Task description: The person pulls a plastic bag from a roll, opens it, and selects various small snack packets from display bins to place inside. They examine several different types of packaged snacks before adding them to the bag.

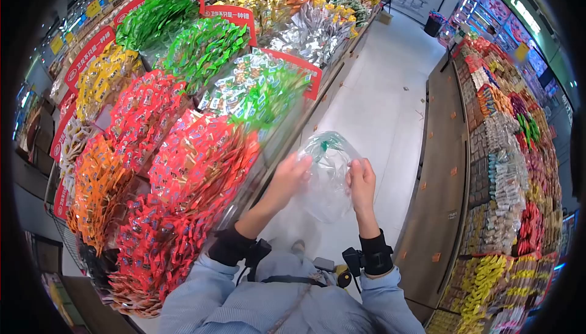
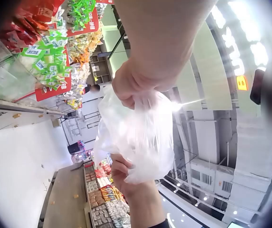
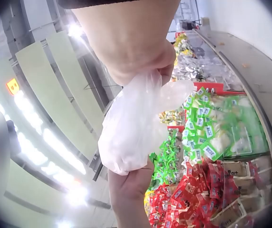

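Observation:
Between my two hands, in front of my body, hangs a clear plastic bag with green print near its top. My left hand pinches one side of its rim, and my right hand pinches the opposite side. The mouth is spread wide toward the head camera, and nothing shows inside. In the left wrist view the bag looks whitish and crumpled where the fingers grip it. From the right wrist, the bag covers part of the left hand.
A sloped display to the left holds red snack packets, green packets and orange packets, with red sign strips between bins. Another snack display runs along the right. Between them lies a pale floor aisle.

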The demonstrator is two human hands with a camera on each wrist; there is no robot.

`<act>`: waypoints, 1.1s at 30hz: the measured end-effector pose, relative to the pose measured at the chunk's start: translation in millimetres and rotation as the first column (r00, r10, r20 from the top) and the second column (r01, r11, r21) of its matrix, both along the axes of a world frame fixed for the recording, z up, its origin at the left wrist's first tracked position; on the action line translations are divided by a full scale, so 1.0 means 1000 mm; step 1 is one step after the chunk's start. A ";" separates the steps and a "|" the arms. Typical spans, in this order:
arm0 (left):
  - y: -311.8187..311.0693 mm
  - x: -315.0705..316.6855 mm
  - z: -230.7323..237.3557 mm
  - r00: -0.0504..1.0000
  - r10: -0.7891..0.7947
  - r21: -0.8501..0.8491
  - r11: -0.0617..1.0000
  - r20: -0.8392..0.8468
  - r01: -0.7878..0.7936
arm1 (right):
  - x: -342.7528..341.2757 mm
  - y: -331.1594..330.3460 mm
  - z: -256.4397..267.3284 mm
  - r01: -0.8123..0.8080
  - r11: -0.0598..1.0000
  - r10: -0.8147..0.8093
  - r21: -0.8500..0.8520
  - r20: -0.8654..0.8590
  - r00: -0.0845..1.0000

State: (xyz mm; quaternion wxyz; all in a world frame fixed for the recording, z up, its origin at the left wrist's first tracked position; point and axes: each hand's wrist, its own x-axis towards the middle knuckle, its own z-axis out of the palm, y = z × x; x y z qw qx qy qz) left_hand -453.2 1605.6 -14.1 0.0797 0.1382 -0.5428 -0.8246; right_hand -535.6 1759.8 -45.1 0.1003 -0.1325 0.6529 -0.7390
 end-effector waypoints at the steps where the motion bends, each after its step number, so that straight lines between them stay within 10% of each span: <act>1: -0.006 -0.005 0.002 0.999 0.030 -0.003 1.000 0.029 -0.030 | -0.010 -0.006 -0.001 -0.026 0.999 0.026 -0.024 0.017 1.000; 9: -0.057 -0.014 0.007 0.984 0.153 -0.362 0.926 0.096 -0.109 | -0.064 -0.062 0.008 -0.343 0.939 0.344 -0.021 0.056 0.937; 23: -0.160 -0.054 0.020 0.946 0.157 -0.243 0.966 0.284 -0.087 | -0.162 -0.172 0.012 -0.694 0.716 0.681 0.083 0.138 0.719; 33: -0.189 -0.065 -0.013 0.814 0.544 -0.097 0.838 0.202 -0.537 | -0.183 -0.239 0.014 -0.876 0.453 0.824 0.167 0.297 0.483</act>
